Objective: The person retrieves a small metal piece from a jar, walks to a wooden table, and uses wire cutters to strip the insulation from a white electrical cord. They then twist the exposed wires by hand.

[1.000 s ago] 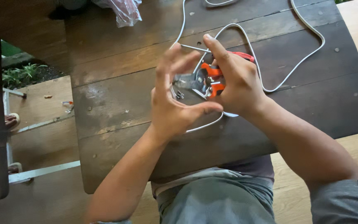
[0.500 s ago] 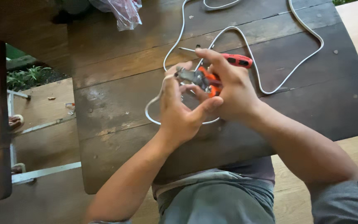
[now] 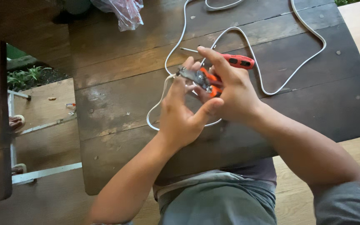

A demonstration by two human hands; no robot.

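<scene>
Stripper (image 3: 203, 78), orange-handled, sits over the table's (image 3: 117, 104) middle, clenched in the right hand (image 3: 234, 93). Left hand (image 3: 180, 112) pinches the white cable (image 3: 163, 89) right at the tool's jaws. A second ago both hands were spread apart above the tool; now they have closed in, and the cable end meets the blades. Red screwdriver (image 3: 238, 61) lies just behind the stripper.

Both hands, the left hand (image 3: 180, 114) and the right hand (image 3: 230, 89), crowd together over the dark wooden table (image 3: 117, 108). The white cable (image 3: 271, 89) loops around them on the far and right sides, and a red screwdriver (image 3: 234, 60) lies just behind. A plastic bag (image 3: 123, 12) sits at the far left. The table's near-left and right parts lie open.
</scene>
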